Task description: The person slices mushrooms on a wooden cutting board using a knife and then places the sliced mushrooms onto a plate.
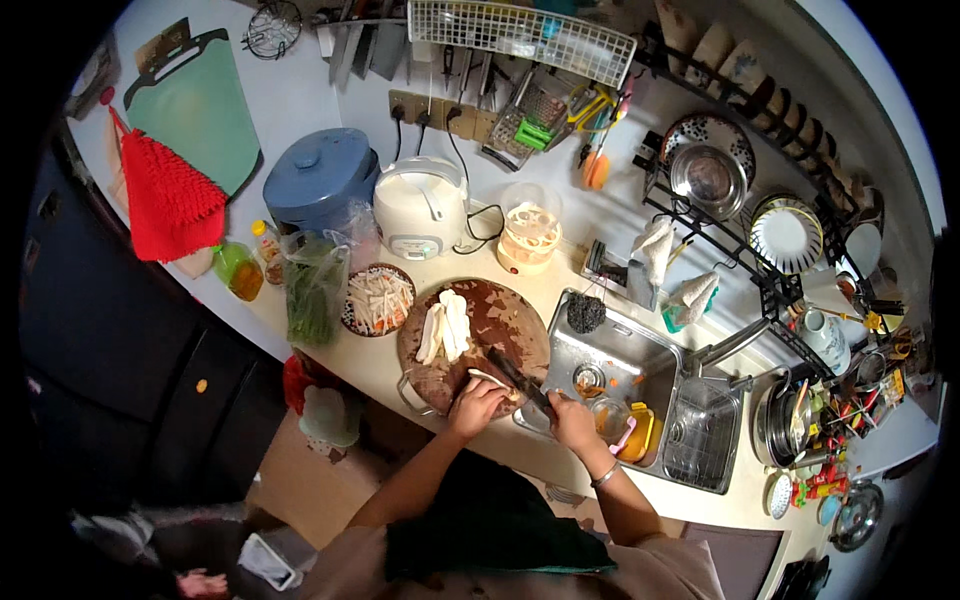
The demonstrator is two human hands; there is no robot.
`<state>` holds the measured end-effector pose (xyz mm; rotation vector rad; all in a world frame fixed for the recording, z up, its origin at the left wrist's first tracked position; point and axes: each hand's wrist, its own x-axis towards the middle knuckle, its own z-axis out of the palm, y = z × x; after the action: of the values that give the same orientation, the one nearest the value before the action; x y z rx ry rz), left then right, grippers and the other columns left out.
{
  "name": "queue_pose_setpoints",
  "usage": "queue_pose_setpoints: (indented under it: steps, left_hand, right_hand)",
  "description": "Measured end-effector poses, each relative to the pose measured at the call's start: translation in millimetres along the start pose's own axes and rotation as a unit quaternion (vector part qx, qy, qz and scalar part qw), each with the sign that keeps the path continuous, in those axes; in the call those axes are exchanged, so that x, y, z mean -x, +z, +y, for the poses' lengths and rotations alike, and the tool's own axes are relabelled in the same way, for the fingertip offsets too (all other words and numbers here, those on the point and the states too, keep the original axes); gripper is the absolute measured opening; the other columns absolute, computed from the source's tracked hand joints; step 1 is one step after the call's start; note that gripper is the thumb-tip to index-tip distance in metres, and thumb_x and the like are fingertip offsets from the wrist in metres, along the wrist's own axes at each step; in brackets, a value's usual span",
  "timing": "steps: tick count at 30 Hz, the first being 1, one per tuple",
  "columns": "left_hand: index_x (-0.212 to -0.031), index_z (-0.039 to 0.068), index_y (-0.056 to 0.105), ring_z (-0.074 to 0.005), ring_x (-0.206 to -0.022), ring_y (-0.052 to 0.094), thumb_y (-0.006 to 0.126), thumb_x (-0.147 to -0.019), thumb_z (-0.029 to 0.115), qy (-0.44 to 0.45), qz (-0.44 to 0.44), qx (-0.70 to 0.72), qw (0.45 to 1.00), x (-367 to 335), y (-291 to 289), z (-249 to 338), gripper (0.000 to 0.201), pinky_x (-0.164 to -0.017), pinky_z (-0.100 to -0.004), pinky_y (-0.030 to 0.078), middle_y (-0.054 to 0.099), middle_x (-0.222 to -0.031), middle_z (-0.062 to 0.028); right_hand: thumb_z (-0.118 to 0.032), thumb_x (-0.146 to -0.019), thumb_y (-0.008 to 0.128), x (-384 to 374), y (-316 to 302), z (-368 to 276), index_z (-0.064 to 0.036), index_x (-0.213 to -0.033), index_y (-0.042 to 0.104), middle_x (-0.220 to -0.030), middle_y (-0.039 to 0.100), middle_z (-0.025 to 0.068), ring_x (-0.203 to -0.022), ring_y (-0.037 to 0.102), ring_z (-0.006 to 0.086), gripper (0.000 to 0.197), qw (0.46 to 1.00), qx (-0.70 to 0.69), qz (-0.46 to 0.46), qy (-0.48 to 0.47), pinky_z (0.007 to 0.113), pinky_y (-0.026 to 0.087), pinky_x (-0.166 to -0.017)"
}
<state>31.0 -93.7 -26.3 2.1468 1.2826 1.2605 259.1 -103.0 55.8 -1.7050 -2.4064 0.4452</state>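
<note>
My right hand (573,422) grips a kitchen knife (520,378), its dark blade slanting up and left over the round wooden chopping board (500,320). At the board's near edge, the bent fingers of my left hand (477,410) press down on a pale piece of food (488,378), close to the blade. Long pale slices (444,328), perhaps of king oyster mushroom, are heaped on the board's left half. A bowl of cut white and orange strips (380,300) stands just left of the board.
Right of the board is a steel sink (640,350) with a yellow container (640,435) in it. Behind the board stand a white rice cooker (420,210) and a small steamer (530,235). A plastic bag of greens (313,295) sits left of the bowl.
</note>
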Motion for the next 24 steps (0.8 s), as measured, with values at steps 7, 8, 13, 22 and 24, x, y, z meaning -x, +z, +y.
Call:
queue_pose_setpoints:
  steps: [7,8,13,22,24]
  left_hand:
    - [-0.115,0.006,0.066,-0.0313,-0.106,0.056,0.063,-0.085,0.008,0.034,-0.052,-0.030,0.998,6,-4,-7,0.030,-0.092,-0.0411,0.048,0.062,-0.110,-0.0097]
    - [-0.116,0.005,0.065,-0.0312,-0.107,0.055,0.062,-0.085,0.008,0.039,-0.057,-0.043,0.997,9,-2,-7,0.031,-0.093,-0.0411,0.048,0.061,-0.112,-0.0098]
    - [-0.119,0.004,0.062,-0.0315,-0.110,0.055,0.058,-0.088,0.011,0.047,-0.092,-0.029,0.994,5,-5,-10,0.032,-0.094,-0.0406,0.047,0.061,-0.117,-0.0110]
    - [-0.117,0.003,0.062,-0.0324,-0.106,0.056,0.059,-0.086,0.011,0.064,-0.106,-0.084,0.989,-3,-20,1,0.033,-0.091,-0.0426,0.048,0.061,-0.113,-0.0121]
    - [-0.117,0.003,0.062,-0.0336,-0.104,0.057,0.056,-0.085,0.009,0.062,-0.101,-0.073,0.990,-2,-16,-3,0.032,-0.090,-0.0438,0.048,0.062,-0.113,-0.0126]
  right_hand:
    - [-0.012,-0.086,0.058,-6,2,4,-0.0094,-0.104,0.058,-0.089,0.066,0.0198,-0.080,0.065,0.0416,0.018,0.999,-0.001,0.017,-0.043,0.052,0.052,-0.065]
    - [-0.013,-0.087,0.058,-6,-2,3,-0.0096,-0.104,0.058,-0.088,0.066,0.0194,-0.080,0.065,0.0414,0.018,0.999,-0.011,0.021,-0.040,0.052,0.052,-0.065]
    - [-0.015,-0.087,0.058,1,-28,-17,-0.0125,-0.104,0.061,-0.088,0.068,0.0160,-0.075,0.067,0.0378,0.017,0.998,0.059,0.011,-0.025,0.049,0.053,-0.061]
    - [-0.014,-0.086,0.057,18,-53,-34,-0.0133,-0.103,0.062,-0.085,0.067,0.0125,-0.071,0.067,0.0342,0.018,0.995,0.098,-0.011,-0.022,0.046,0.053,-0.057]
    - [-0.014,-0.086,0.058,18,-53,-33,-0.0128,-0.103,0.062,-0.085,0.067,0.0123,-0.071,0.068,0.0336,0.018,0.994,0.108,-0.016,-0.024,0.045,0.053,-0.057]
